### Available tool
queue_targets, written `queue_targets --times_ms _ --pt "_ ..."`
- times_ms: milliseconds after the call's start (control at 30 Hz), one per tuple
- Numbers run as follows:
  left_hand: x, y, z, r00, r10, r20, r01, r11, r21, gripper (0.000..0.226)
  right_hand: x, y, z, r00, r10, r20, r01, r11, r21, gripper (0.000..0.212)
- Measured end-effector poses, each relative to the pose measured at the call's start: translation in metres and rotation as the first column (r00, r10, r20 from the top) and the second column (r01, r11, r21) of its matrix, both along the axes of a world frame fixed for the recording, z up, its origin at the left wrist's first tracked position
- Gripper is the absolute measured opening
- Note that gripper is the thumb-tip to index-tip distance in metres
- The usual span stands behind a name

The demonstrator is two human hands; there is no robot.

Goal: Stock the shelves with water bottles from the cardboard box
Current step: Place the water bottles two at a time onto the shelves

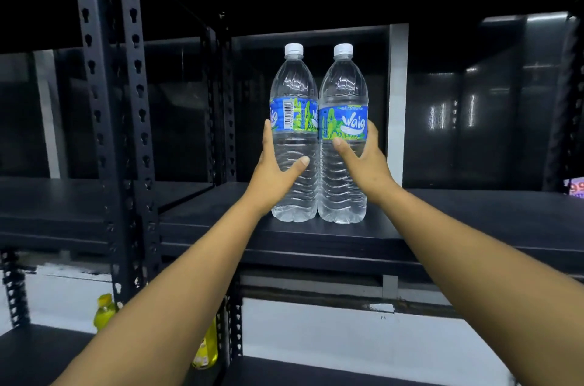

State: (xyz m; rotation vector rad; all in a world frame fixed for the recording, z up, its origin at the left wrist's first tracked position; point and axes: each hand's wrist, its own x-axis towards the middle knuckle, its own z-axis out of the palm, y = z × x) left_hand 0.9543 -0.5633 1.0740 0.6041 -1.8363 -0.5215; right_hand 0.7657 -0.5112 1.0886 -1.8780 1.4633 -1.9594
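The scene is dim, the upper part of the frame nearly black; light falls from the viewer's side, so the two water bottles [319, 139] at centre and both forearms are the brightest things; small highlights glint on the clear plastic and caps; vertical streaks of glare show on the glossy dark panel [452, 115] at right; wide-angle distortion bends the perforated uprights [132, 69] at left; the yellow bottles [106, 311] at lower left are soft; edges and corners are smeared and blurred.
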Motion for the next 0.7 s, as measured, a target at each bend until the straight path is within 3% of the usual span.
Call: queue_targets --times_ms 333,700 --pt "0.011 0.01 -0.024 0.986 -0.02 0.166 0.001 0.993 0.115 0.124 -0.007 0.026 -0.037 0.989 0.017 -0.145 0.031 0.945 0.326 0.117" --pt "0.015 -0.005 -0.017 0.958 -0.115 0.262 0.08 0.987 0.138 0.125 -0.012 0.02 -0.036 0.986 0.053 -0.157 -0.005 0.957 0.29 0.095"
